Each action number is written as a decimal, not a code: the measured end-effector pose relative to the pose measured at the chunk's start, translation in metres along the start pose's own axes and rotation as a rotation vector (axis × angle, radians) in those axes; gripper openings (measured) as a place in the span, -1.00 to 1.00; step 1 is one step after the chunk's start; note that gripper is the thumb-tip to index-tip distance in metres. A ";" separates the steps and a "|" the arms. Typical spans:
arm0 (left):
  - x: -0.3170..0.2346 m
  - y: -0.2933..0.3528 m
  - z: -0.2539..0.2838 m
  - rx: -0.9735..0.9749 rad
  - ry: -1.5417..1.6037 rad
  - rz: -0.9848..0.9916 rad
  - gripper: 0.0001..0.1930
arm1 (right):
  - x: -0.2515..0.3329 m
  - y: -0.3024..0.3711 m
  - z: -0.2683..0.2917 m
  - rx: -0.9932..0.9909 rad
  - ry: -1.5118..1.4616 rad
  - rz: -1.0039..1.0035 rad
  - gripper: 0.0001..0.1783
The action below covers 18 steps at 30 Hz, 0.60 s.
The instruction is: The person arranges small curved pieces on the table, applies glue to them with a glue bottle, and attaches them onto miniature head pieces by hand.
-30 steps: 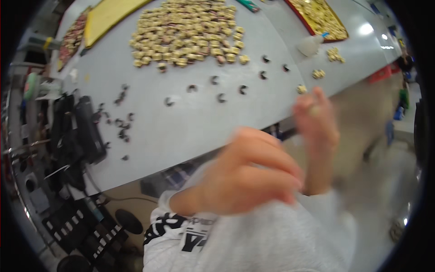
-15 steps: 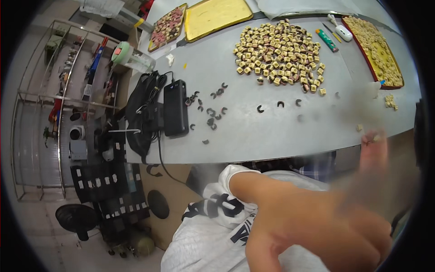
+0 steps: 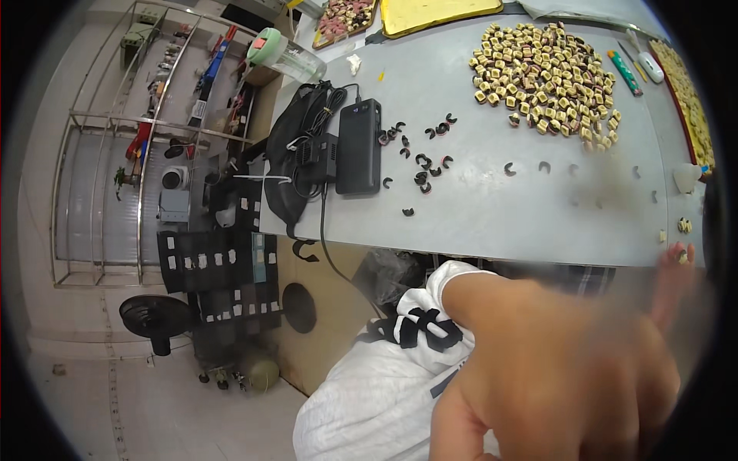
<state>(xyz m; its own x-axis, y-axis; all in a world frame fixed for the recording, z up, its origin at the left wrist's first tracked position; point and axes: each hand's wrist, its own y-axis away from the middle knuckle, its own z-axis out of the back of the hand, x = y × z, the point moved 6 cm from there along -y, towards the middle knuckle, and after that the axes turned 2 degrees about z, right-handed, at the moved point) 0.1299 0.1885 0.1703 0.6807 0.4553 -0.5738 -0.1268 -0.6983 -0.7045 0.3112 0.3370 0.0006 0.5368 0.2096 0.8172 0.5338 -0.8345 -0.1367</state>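
Note:
My left hand (image 3: 569,369) looms large and blurred close up, its back showing and its thumb at the lower left. Its bent fingers run downward, with their tips out of sight. At the right, beyond the table's near edge, my right hand (image 3: 670,288) pinches a small cream block with dark sides (image 3: 683,258) between its fingertips. Close by on the table (image 3: 477,223) lie a few more such blocks (image 3: 684,225) and a white cup (image 3: 686,178). Farther off spreads a big heap of cream-and-dark blocks (image 3: 542,77).
Dark C-shaped pieces (image 3: 423,161) lie scattered beside a black box (image 3: 359,146) with cables. A green-lidded jar (image 3: 288,55) stands at the back left, near a yellow tray (image 3: 438,19). A red-rimmed tray (image 3: 680,88) bounds the right side, near a green tube (image 3: 624,73).
The view has swung, so the table's things sit farther right and higher in the picture. My left hand stays close up; my right hand still holds its small piece at the table's edge.

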 end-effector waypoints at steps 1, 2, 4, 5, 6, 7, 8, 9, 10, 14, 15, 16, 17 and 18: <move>-0.001 0.000 0.003 -0.007 -0.001 -0.001 -0.81 | 0.001 0.001 0.001 -0.089 -0.023 0.034 -0.56; -0.002 0.001 0.004 -0.014 -0.002 -0.003 -0.81 | 0.001 0.002 0.003 -0.089 -0.024 0.031 -0.56; 0.000 0.002 0.005 -0.025 0.000 -0.008 -0.80 | 0.003 0.001 0.004 -0.053 -0.030 0.042 -0.56; -0.002 0.003 0.005 -0.029 0.002 -0.010 -0.79 | 0.002 0.001 0.003 -0.054 -0.028 0.042 -0.56; -0.004 0.004 0.006 -0.033 0.004 -0.013 -0.79 | 0.001 0.001 0.003 -0.085 -0.021 0.044 -0.56; -0.003 0.004 0.007 -0.039 0.006 -0.018 -0.78 | 0.001 0.001 0.003 -0.114 -0.012 0.045 -0.56; -0.005 0.005 0.007 -0.045 0.008 -0.024 -0.78 | 0.001 0.001 0.004 -0.114 -0.008 0.043 -0.56; -0.004 0.006 0.007 -0.051 0.010 -0.029 -0.77 | 0.001 0.001 0.005 -0.112 -0.025 0.040 -0.56; -0.007 0.006 0.008 -0.055 0.011 -0.032 -0.77 | 0.000 0.001 0.005 -0.111 -0.045 0.039 -0.55; -0.004 0.007 0.010 -0.076 0.011 -0.045 -0.75 | 0.004 0.002 0.003 -0.112 -0.005 0.045 -0.54; -0.004 0.008 0.010 -0.082 0.012 -0.048 -0.75 | 0.003 0.001 0.005 -0.108 -0.003 0.048 -0.54; -0.006 0.008 0.012 -0.088 0.012 -0.051 -0.74 | 0.004 0.001 0.005 -0.104 0.000 0.050 -0.54; -0.004 0.007 0.012 -0.094 0.013 -0.054 -0.74 | 0.004 0.001 0.005 -0.104 0.002 0.048 -0.54; -0.006 0.010 0.007 -0.099 0.014 -0.057 -0.73 | 0.005 0.002 0.005 -0.133 -0.002 0.051 -0.54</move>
<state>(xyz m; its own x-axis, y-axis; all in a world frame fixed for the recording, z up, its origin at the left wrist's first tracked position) 0.1195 0.1820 0.1637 0.6952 0.4887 -0.5272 -0.0158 -0.7228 -0.6908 0.3180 0.3391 0.0014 0.5623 0.1663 0.8100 0.4147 -0.9042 -0.1022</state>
